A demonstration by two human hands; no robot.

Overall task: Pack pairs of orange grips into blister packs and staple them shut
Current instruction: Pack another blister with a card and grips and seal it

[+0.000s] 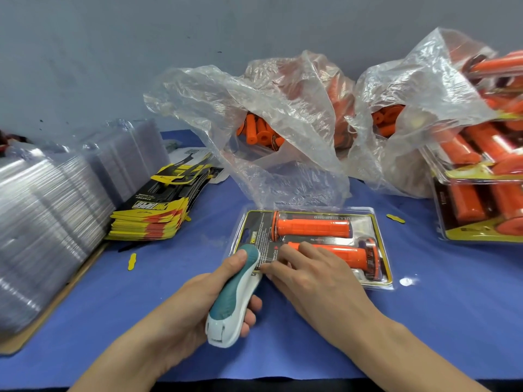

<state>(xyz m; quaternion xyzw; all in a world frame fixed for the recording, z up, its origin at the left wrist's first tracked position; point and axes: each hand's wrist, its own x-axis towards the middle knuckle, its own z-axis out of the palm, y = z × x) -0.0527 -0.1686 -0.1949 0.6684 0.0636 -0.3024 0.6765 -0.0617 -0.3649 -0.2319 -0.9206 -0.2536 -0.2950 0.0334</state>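
On the blue surface [158, 284] the pack [319, 239] holds two grips [312, 228]; my left hand [198, 295] clasps the stapler [235, 298] at its edge, right hand [317, 275] presses it, fingers spread; many bagged grips [256, 131] wait.

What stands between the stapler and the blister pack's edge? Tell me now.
Nothing visible. The stapler, gripped by the left hand, has its nose at the blister pack's near left edge. The right hand's fingers press the pack just beside it.
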